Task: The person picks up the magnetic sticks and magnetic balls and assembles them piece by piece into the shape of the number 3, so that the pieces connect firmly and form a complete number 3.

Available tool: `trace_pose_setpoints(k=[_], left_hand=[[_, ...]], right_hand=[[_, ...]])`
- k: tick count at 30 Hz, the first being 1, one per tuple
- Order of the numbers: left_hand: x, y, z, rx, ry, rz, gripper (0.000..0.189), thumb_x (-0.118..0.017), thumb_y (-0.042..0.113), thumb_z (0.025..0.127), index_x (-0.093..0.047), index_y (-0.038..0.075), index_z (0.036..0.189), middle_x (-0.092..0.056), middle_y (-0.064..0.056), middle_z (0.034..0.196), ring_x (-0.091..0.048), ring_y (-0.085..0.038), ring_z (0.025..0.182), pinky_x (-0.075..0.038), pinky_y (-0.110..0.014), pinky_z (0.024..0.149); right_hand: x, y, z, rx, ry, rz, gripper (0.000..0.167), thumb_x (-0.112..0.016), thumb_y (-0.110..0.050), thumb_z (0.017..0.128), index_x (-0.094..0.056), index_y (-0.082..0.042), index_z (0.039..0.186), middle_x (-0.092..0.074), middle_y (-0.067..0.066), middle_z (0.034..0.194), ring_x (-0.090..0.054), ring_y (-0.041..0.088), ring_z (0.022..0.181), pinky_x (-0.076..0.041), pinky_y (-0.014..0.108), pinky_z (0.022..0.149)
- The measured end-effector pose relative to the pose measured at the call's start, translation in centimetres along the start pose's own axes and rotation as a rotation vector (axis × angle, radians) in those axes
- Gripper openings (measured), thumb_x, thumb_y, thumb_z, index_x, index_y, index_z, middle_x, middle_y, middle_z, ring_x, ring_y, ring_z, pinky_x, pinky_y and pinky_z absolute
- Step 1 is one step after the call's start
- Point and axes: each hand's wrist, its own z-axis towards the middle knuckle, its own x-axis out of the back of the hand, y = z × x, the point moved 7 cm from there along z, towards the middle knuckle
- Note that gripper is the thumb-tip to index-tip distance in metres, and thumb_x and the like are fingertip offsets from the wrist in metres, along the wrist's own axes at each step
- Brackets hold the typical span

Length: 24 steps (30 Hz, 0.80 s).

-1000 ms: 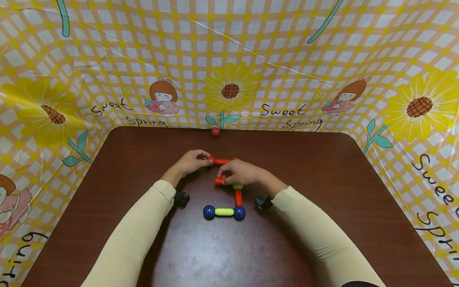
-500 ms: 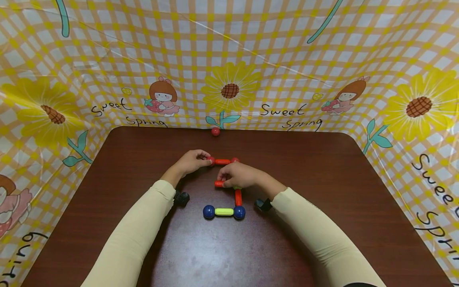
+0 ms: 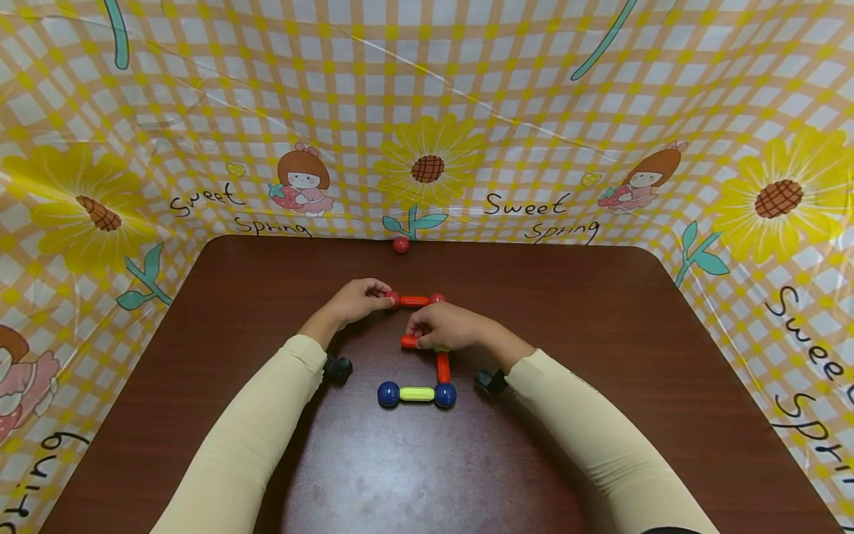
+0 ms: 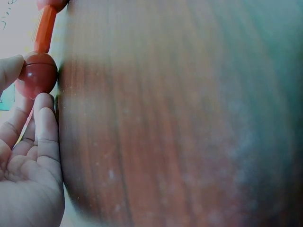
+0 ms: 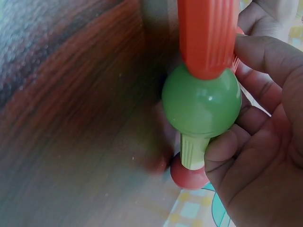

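My left hand point(image 3: 360, 299) pinches a red ball point(image 4: 37, 74) between thumb and fingertips. An orange-red rod point(image 3: 414, 301) runs from that ball to a second red ball point(image 3: 437, 298). My right hand point(image 3: 450, 326) grips a short red rod point(image 3: 408, 342) lying crosswise, its left end sticking out past the fingers. Beside these fingers is a green ball point(image 5: 202, 101), mostly covered by the hand in the head view. A light green rod point(image 5: 193, 152) joins it toward the second red ball. Another red rod point(image 3: 443, 368) leads from the green ball to a blue ball point(image 3: 445, 395).
A yellow-green rod point(image 3: 416, 394) links the near blue ball to another blue ball point(image 3: 389, 394) on its left. One loose red ball point(image 3: 401, 245) lies at the table's far edge, against the checked cloth point(image 3: 520, 170). The brown table point(image 3: 414, 475) extends around both arms.
My right hand has shifted slightly toward me with the red rod, uncovering the second red ball and covering more of the green one. The left hand keeps its place on its ball.
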Motion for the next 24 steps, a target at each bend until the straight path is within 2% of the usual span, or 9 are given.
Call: trace_pose_setpoints(k=[5, 12, 14, 20, 24], left_hand=[[0.2, 0.1, 0.1, -0.001, -0.010, 0.003, 0.032, -0.072, 0.029, 0.093, -0.065, 0.009, 0.117, -0.062, -0.008, 0.108, -0.055, -0.023, 0.099, -0.044, -0.036, 0.088], [0.4, 0.7, 0.7, 0.032, -0.110, -0.009, 0.034, -0.067, 0.028, 0.096, -0.063, 0.007, 0.123, -0.063, -0.007, 0.111, -0.057, -0.022, 0.099, -0.048, -0.035, 0.087], [0.6, 1.1, 1.2, 0.044, -0.112, -0.012, 0.031, -0.065, 0.026, 0.098, -0.063, 0.006, 0.122, -0.063, -0.008, 0.108, -0.058, -0.022, 0.095, -0.050, -0.035, 0.084], [1.7, 2.6, 3.1, 0.027, 0.018, 0.058, 0.023, -0.062, 0.023, 0.099, -0.065, 0.005, 0.114, -0.061, -0.008, 0.103, -0.056, -0.021, 0.089, -0.048, -0.033, 0.077], [2.5, 3.4, 4.4, 0.016, 0.116, 0.139, 0.022, -0.062, 0.025, 0.098, -0.065, 0.007, 0.111, -0.061, -0.012, 0.116, -0.056, -0.025, 0.097, -0.046, -0.036, 0.081]], right_hand=[[0.1, -0.1, 0.1, 0.009, 0.004, -0.004, 0.009, -0.068, -0.008, 0.092, -0.068, -0.012, 0.100, -0.059, -0.004, 0.084, -0.054, 0.010, 0.076, -0.045, 0.026, 0.069], [0.0, 0.0, -0.1, 0.015, 0.003, -0.007, 0.010, -0.069, -0.009, 0.092, -0.068, -0.012, 0.101, -0.060, -0.005, 0.084, -0.053, 0.010, 0.077, -0.045, 0.026, 0.071], [0.0, 0.0, -0.1, 0.019, 0.008, -0.006, 0.010, -0.069, -0.009, 0.092, -0.068, -0.011, 0.101, -0.059, -0.005, 0.084, -0.054, 0.010, 0.077, -0.045, 0.026, 0.071], [0.0, -0.1, -0.2, 0.035, 0.025, -0.009, 0.009, -0.070, -0.008, 0.091, -0.069, -0.011, 0.100, -0.060, -0.005, 0.084, -0.054, 0.010, 0.077, -0.046, 0.026, 0.071], [0.0, 0.0, -0.1, 0.030, 0.030, -0.006, 0.009, -0.070, -0.008, 0.091, -0.069, -0.011, 0.099, -0.060, -0.005, 0.084, -0.054, 0.009, 0.077, -0.046, 0.026, 0.071]])
